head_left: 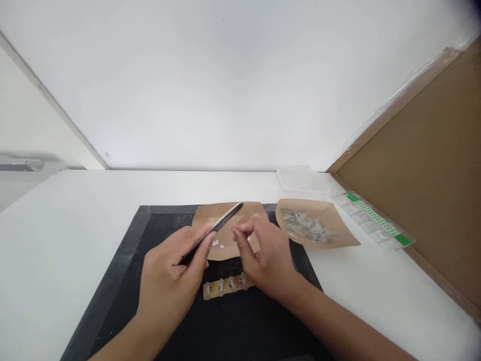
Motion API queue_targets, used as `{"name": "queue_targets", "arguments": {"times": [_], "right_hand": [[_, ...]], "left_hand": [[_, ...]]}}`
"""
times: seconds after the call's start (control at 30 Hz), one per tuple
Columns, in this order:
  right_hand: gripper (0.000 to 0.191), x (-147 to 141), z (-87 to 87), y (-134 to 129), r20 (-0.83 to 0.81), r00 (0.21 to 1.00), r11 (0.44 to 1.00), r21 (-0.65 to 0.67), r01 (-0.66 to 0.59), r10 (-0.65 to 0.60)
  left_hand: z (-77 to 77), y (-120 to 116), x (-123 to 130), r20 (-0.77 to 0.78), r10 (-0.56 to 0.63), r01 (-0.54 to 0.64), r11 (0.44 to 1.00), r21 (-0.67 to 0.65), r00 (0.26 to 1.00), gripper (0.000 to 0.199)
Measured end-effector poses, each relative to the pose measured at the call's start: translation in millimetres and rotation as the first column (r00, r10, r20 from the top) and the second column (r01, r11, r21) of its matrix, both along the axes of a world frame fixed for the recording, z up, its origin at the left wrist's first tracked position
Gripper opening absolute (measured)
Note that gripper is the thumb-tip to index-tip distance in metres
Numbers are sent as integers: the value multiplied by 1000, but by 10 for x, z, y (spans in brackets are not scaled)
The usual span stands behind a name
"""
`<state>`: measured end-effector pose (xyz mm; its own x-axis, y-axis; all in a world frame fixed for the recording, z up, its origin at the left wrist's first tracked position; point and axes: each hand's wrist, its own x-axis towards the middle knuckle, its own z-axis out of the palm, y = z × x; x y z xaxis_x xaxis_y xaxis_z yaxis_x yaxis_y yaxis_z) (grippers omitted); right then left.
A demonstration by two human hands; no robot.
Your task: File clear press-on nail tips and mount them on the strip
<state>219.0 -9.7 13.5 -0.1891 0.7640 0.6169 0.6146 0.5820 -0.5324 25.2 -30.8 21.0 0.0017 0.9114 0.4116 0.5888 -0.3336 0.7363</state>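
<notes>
My left hand (176,273) is closed around a slim nail file (224,220), dark on its face with a pale edge, tilted up to the right. Close to the file's far end, my right hand (265,250) pinches thumb and forefinger together; whatever is between them is too small to make out. Beneath both hands lies a brown paper sheet (212,210) with a few small white pieces (215,243) on it. Nearer to me, a tan strip (214,290) carries several clear, nail-shaped tips (221,287) standing upright.
A black mat (158,230) covers the middle of the white table (93,200). To the right, another brown paper (338,243) holds a heap of translucent pieces (306,225). Beyond are a clear plastic packet with green print (376,218), a translucent lid or tray (300,178) and a cardboard panel (424,165).
</notes>
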Motion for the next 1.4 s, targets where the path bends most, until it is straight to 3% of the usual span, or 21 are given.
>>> {"name": "queue_targets", "arguments": {"times": [0.2,0.33,0.53,0.63,0.73,0.83,0.93,1.07,1.27,1.4], "right_hand": [[10,170,11,28,-137,984,994,-17,112,-113],[16,217,-42,6,-114,989,994,42,96,-91],[18,249,-55,14,-54,992,980,154,125,-118],[19,263,-60,24,7,993,972,204,114,-118],[22,263,-58,19,78,990,963,252,91,-114],[26,244,-46,-4,139,985,959,277,57,-99],[28,211,-37,-30,185,981,959,284,8,-63],[28,161,-30,-56,227,974,956,291,-48,-21],[23,126,13,-80,294,956,940,321,-116,17],[25,134,28,-80,231,972,951,292,-103,35]], "left_hand": [[-90,296,-301,-167,308,-308,951,30,937,30],[-173,446,-464,-349,364,-388,922,1,863,29],[-265,502,-536,-556,269,-271,959,81,786,28],[-270,483,-507,-539,276,-236,961,143,796,19],[-211,428,-430,-428,311,-208,940,270,849,12],[-125,338,-323,-355,162,-45,948,316,921,11],[-72,241,-220,-310,-68,146,960,237,948,8],[-61,160,-139,-190,-277,303,944,128,942,17],[-55,139,-110,-54,-336,339,938,75,940,17],[-43,134,-107,9,-336,334,940,74,942,21]]}}
